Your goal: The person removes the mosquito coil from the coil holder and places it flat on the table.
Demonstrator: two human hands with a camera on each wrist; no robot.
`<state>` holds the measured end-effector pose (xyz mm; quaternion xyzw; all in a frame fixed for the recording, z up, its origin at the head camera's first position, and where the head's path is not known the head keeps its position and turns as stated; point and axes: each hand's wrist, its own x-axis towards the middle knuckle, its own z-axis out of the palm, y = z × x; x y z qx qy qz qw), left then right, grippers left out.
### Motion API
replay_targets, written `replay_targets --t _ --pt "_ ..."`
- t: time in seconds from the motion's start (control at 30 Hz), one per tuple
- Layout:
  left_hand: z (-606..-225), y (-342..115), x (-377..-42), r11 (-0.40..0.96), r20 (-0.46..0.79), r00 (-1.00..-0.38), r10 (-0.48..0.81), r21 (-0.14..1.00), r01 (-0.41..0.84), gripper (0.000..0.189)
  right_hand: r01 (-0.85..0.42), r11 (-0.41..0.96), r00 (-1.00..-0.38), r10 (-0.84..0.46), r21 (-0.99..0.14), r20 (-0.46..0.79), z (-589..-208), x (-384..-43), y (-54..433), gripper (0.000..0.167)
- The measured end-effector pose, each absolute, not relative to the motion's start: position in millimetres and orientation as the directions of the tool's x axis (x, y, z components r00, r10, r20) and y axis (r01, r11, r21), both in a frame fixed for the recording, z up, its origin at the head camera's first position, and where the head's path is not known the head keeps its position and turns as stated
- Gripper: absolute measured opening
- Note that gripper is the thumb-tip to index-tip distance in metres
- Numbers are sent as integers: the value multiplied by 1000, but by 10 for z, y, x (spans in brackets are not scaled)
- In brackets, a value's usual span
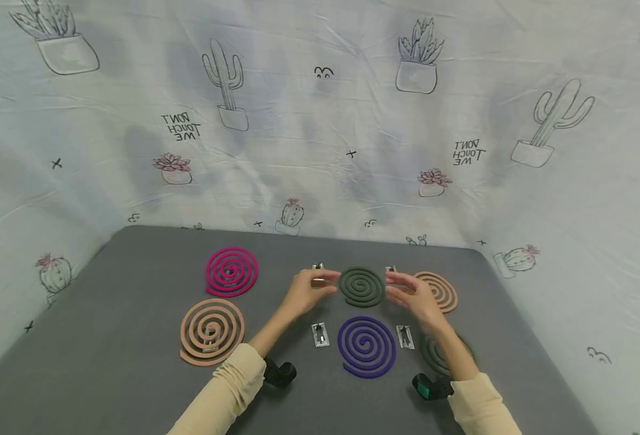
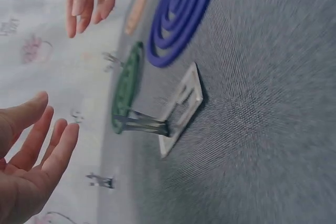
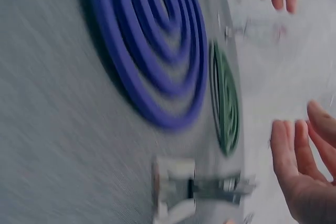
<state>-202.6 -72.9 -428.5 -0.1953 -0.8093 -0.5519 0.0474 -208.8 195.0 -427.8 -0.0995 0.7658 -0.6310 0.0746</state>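
A dark green mosquito coil (image 1: 361,284) lies on the grey table between my two hands. My left hand (image 1: 310,291) is just left of it, fingers spread and slightly bent, holding nothing. On the other side my right hand (image 1: 415,296) hovers with thumb and fingers apart, also holding nothing. Gaps show between both hands' fingertips and the green coil's rim. Nearer to me lies a purple coil (image 1: 366,344), flanked by two small metal coil stands, one on its left (image 1: 320,335) and one on its right (image 1: 405,337), with upright prongs seen in the wrist views.
A pink coil (image 1: 232,271) and a peach coil (image 1: 212,331) lie at left, each over a metal stand. At right are another peach coil (image 1: 446,292) and a second green coil (image 1: 431,351), partly hidden by my right arm. Two more stands sit behind my hands. A printed cloth (image 1: 320,121) hangs behind.
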Motion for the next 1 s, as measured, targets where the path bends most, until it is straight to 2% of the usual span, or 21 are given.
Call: replay_targets --t 0.2,0.37,0.53,0.77,1.0 --pt "-4105 -912 -1771 314 250 -920 301 885 343 30 -118 137 -981 -168 -984 94 -4239 -1785 1705 42" --pt "-4113 -1121 -1517 309 219 -919 329 894 324 30 -137 81 -983 -137 -987 125 -4306 -1585 1444 37" --pt "-4092 -1365 -1292 329 180 -930 321 900 288 31 -128 33 -974 -193 -991 119 -4317 -1403 1243 38" --pt "-4087 -1740 -1033 348 147 -942 303 903 253 36 -129 37 -943 -312 -991 111 -4311 -1217 1045 38" --pt "-4138 -2086 -849 420 195 -957 212 867 270 39 -115 13 -917 -386 -993 101 -4356 -1161 833 36"
